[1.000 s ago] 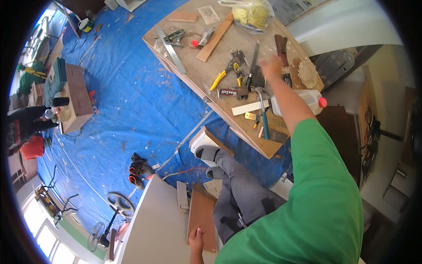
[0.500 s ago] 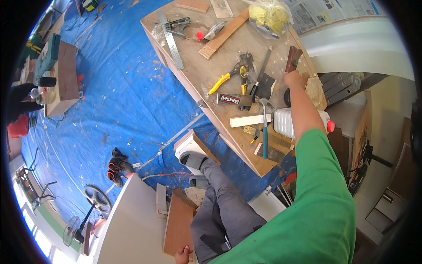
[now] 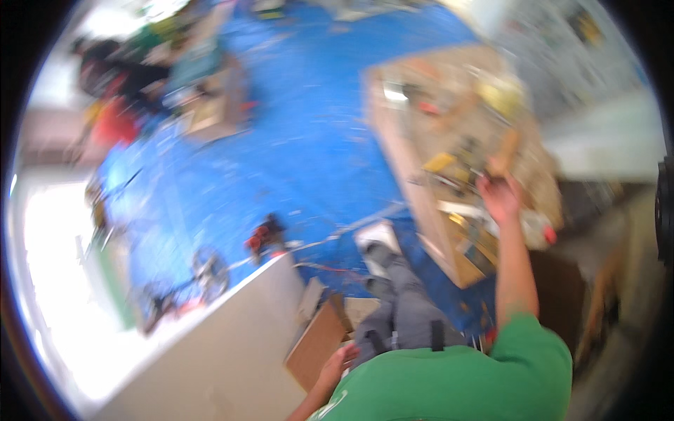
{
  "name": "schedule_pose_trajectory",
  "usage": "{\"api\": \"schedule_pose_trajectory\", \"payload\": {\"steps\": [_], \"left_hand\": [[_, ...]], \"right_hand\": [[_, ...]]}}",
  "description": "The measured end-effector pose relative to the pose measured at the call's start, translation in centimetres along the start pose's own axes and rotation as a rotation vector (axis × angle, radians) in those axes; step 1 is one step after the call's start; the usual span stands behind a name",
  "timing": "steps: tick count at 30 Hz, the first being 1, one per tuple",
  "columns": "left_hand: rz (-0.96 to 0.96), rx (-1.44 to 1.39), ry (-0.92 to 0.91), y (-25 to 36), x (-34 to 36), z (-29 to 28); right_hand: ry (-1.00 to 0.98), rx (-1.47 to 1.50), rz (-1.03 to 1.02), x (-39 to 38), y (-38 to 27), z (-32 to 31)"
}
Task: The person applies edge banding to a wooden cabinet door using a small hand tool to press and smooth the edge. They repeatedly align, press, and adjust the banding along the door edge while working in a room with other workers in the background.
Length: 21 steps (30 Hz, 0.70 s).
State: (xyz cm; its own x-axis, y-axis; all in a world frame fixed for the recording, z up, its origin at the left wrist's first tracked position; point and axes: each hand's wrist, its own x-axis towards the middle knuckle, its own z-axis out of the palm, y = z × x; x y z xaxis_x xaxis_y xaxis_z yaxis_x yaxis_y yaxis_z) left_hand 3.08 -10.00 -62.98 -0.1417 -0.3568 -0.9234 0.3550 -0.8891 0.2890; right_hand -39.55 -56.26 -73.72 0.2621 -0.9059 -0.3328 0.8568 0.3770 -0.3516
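Note:
Motion blur smears much of the picture. My right hand point(image 3: 500, 198) reaches over the wooden workbench point(image 3: 413, 200), among tools. A dark shape lies at its fingers, and a brown wooden-looking piece point(image 3: 504, 153) extends just beyond them; whether I grip either is too blurred to tell. Around the hand are a yellow-handled tool point(image 3: 439, 163), a pale wood strip point(image 3: 460, 208) and a whitish jug point(image 3: 532, 228) with a red cap. My left hand point(image 3: 340, 361) hangs low beside my thigh, fingers loosely stretched out, holding nothing visible.
Blue sheeting point(image 3: 316, 140) covers the floor. A white panel point(image 3: 210, 337) stands at my left, beside a brown board point(image 3: 319, 344). Dark shoes point(image 3: 265, 235) lie on the sheeting. Another person in dark clothing point(image 3: 116, 70) is at the far left, near a wooden box point(image 3: 221, 105).
The view has swung, so the bench sits farther right and lower. My right hand has come nearer from the brown tool's earlier place on the bench. My left hand shows more fully.

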Motion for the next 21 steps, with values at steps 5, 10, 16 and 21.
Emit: {"api": "schedule_pose_trajectory", "payload": {"steps": [5, 10, 16, 21], "left_hand": [[0.446, -0.008, -0.139, 6.3, -12.5, 3.6], [1.014, 0.852, 0.675, 14.5, -30.3, 3.9], [1.016, 1.937, 2.728, 11.9, -55.8, 7.8], [0.418, 1.848, 2.720, 8.9, -58.7, 10.2]], "right_hand": [[-0.345, -0.060, 0.455, -1.4, 14.8, 13.4], [-0.515, -0.264, 0.834, -4.3, 25.7, 24.8], [-0.786, -0.396, 1.015, -10.5, 32.0, 38.3], [-1.035, -0.497, 1.044, -15.6, 36.0, 45.2]]}}
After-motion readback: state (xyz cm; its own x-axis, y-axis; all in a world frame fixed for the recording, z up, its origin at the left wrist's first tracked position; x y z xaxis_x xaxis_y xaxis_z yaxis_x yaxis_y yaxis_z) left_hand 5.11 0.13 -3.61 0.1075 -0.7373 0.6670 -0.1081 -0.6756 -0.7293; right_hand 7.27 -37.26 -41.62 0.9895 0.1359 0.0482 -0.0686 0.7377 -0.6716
